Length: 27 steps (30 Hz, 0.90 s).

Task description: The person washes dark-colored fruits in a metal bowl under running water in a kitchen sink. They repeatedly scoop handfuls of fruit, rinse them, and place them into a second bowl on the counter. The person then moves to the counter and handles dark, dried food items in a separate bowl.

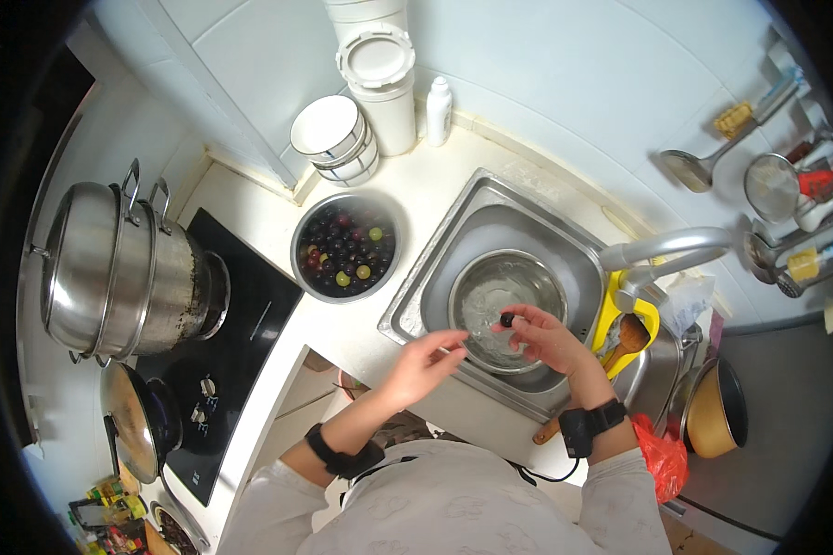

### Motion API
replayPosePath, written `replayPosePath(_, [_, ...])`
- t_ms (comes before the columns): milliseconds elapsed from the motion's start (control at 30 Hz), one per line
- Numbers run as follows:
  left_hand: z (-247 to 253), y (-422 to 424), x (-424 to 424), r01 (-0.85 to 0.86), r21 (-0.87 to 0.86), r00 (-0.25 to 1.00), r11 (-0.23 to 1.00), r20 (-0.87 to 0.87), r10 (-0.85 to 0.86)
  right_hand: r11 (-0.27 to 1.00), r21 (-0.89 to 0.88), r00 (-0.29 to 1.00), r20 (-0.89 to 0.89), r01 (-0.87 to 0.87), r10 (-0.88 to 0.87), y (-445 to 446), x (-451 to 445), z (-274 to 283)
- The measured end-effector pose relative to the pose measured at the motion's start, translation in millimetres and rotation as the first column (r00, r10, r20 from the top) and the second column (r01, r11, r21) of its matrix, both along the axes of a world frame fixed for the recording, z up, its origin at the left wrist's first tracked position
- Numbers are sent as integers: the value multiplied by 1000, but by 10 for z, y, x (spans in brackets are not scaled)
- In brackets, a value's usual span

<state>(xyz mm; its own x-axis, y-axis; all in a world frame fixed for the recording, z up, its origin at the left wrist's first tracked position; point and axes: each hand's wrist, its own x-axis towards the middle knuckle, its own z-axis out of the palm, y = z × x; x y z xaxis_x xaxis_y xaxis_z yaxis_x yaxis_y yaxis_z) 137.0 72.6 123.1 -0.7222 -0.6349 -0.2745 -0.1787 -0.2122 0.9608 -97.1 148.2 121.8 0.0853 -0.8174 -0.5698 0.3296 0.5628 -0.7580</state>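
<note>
Between the fingertips of my right hand [548, 338] is one dark grape [507, 319], held over a steel bowl of water [464, 295] in the sink. The water's surface is rippled. My left hand [427, 364] is near the bowl's left rim, thumb and fingers apart, with nothing visible in it. A second steel bowl [296, 258] on the counter holds many grapes [343, 243], mostly dark purple with a few green and reddish ones. The stainless steel sink [406, 320] surrounds the water bowl.
A faucet [666, 250] arches in at the sink's right, beside a yellow strainer basket [649, 312] with a wooden spoon [632, 336]. Stacked bowls [330, 135] and a white canister [386, 114] stand behind. At left, a steel steamer pot [135, 270] rests on a black cooktop [250, 333].
</note>
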Motion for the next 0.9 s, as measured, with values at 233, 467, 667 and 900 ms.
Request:
replayPosePath(233, [433,151,-501,130,-383,988,915,-30,-153,991,-136,983,-185,-14,-11,421,82,443])
replayPosePath(467, [362,138,-43,151,-125,988,981,47,-147,944,-308,976,-209,-118,54,651,-7,1279])
replayPosePath(667, [106,223,296,-21,25,1000,999,8,21,895,276,429,-802,-350,415,598,-332,468])
replayPosePath(900, [-15,242,673,-75,-8,989,997,127,76,927,162,406,-864,-338,298,644,-195,622])
